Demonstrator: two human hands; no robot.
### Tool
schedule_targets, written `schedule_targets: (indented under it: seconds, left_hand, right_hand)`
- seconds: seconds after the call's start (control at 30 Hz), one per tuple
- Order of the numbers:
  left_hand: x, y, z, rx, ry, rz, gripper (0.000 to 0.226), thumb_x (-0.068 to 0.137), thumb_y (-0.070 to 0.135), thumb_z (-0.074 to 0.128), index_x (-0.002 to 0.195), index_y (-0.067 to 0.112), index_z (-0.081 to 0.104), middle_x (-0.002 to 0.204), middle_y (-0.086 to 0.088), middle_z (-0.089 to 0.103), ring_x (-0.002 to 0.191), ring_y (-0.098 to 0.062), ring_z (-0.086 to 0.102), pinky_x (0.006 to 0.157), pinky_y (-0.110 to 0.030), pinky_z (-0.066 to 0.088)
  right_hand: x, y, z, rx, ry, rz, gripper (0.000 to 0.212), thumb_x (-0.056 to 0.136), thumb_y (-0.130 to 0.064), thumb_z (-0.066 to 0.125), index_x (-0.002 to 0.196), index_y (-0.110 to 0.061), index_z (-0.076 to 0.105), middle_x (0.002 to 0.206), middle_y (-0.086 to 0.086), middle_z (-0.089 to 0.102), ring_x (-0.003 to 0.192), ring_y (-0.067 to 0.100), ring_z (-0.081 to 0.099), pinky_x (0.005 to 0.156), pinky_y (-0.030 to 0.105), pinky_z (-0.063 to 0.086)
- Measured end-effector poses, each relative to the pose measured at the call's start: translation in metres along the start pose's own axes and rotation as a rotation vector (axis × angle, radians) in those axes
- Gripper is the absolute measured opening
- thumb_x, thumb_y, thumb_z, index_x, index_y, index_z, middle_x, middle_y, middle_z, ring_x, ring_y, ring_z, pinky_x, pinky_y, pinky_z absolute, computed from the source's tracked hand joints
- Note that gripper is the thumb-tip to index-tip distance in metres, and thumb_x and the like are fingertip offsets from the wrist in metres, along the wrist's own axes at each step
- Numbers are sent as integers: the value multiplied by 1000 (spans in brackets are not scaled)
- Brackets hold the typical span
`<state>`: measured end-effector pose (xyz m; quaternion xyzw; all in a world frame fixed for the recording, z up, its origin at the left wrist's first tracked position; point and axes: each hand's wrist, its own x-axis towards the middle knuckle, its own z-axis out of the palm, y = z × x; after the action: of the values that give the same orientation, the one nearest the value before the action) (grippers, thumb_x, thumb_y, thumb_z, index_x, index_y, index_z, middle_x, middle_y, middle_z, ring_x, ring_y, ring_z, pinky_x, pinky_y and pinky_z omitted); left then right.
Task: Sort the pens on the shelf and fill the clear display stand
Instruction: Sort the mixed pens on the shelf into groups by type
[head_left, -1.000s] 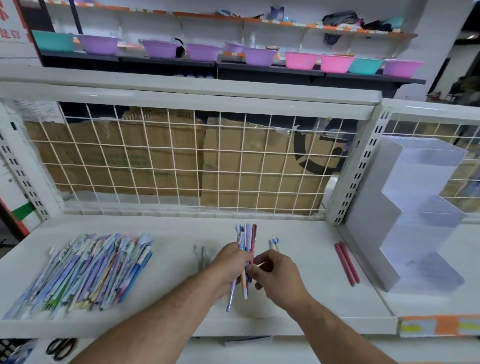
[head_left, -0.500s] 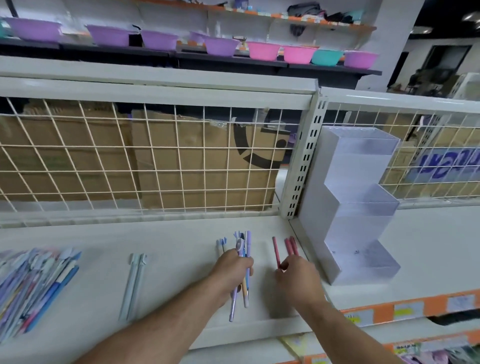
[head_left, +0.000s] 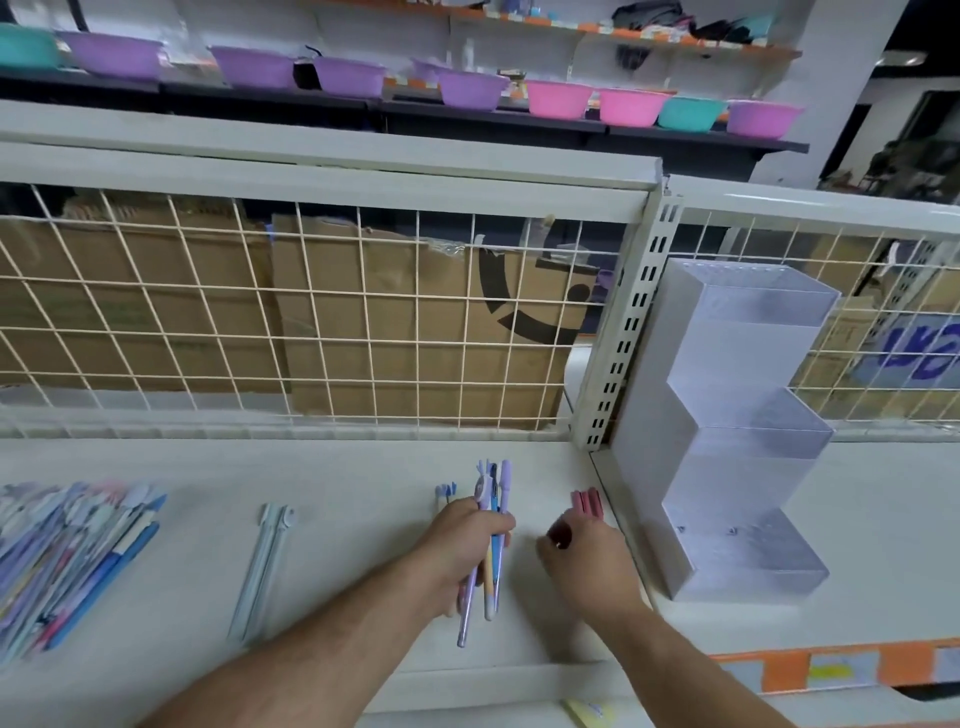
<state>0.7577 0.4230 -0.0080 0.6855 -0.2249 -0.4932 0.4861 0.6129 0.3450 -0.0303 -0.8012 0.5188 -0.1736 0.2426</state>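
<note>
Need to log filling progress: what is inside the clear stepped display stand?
No pens show in any of the three tiers of the clear stepped plastic display stand. Its hazy walls blur the tier floors, so small flat items could be hidden.

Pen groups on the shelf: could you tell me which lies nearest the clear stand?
The red pens by the right hand, just left of the stand; all other groups lie farther left.

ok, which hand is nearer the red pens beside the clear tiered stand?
Right. The right hand covers the red pens' near ends; the left hand is further left, gripping a bundle of purple and blue pens.
</note>
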Motion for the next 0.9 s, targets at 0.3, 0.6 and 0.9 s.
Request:
schedule_targets:
  seconds: [0.3,0.6,0.9]
  left_hand:
    - [-15,-2,-34,-164,-44,44,6,87,12,63,86,8,66,75,-15,66,64,-27,67,65,-37,56]
    - [-30,-21,-112,-177,238,61,12,93,18,63,82,12,61,69,-4,54,63,-22,54,57,-27,47]
    - [-55,-39,-204,-229,307,42,15,85,20,71,81,10,61,67,-4,52,48,-17,52,47,-26,48]
  right_hand:
    - [-23,-60,8,728,-394,77,13,93,-12,66,84,-4,63,75,14,74,56,22,63,42,27,38]
    - [-41,-121,54,608,-361,106,12,89,-11,65,79,-4,64,68,16,72,49,20,60,42,25,43]
    - [-56,-177,118,287,-374,55,14,80,-12,67,67,-8,68,53,8,69,44,17,62,52,31,56]
